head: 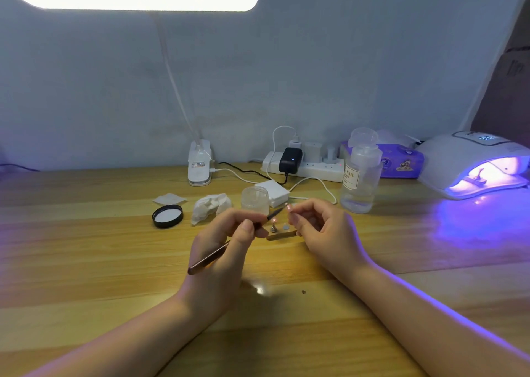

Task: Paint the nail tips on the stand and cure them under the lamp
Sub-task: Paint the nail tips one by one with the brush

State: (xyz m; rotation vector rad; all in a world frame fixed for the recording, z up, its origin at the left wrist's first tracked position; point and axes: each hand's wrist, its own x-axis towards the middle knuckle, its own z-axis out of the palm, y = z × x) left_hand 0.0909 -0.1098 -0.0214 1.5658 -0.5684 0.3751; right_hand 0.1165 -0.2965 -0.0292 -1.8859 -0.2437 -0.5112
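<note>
Head view: you look down at both hands meeting over the counter, just above the small stand.
Left hand: your grip is closed round the brush, pen-fashion, thumb and forefinger pinching near the dark ferrule.
Brush axis: long axis runs from lower left, handle end past your palm, up to the right; the bristle end points at the right hand.
Nail tip: small, pinkish, just off the bristle end, up and to the right of it; whether they touch I cannot tell.
Right hand: your grip pinches the nail tip between fingertips, other fingers loosely curled.
Stand: below and between the hands, one peg with a tip on it.
Curing lamp: far right, lit violet, well apart; your right hand is the nearer one to it.
Next move, my guess: short strokes along the tip.
</note>
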